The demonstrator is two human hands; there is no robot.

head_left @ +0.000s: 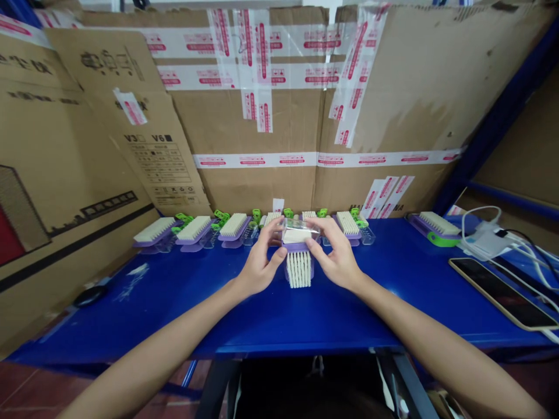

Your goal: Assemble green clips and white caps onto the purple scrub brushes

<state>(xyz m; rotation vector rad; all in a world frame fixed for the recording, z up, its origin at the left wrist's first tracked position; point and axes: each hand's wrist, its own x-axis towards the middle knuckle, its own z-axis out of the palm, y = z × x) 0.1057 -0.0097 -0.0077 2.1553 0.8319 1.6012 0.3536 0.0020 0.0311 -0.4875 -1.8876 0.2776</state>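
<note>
Both hands hold one scrub brush (299,270) over the middle of the blue table. Its off-white bristles point down toward me below a purple base, and a clear plastic part sits at its top. My left hand (261,260) grips the left side, thumb near the purple edge. On the other side, my right hand (335,256) is closed round the clear part, with its thumb at the front. Behind them stands a row of similar brushes, including one at the far left (154,230), another (234,226) nearer, and one to the right (348,223). My hands partly hide the middle ones.
Taped cardboard (279,116) walls the back of the blue table (218,317). Toward the right are a brush with a green part (441,239), white cables with a charger (484,240), and a phone (502,293). A black round object (90,295) lies at left.
</note>
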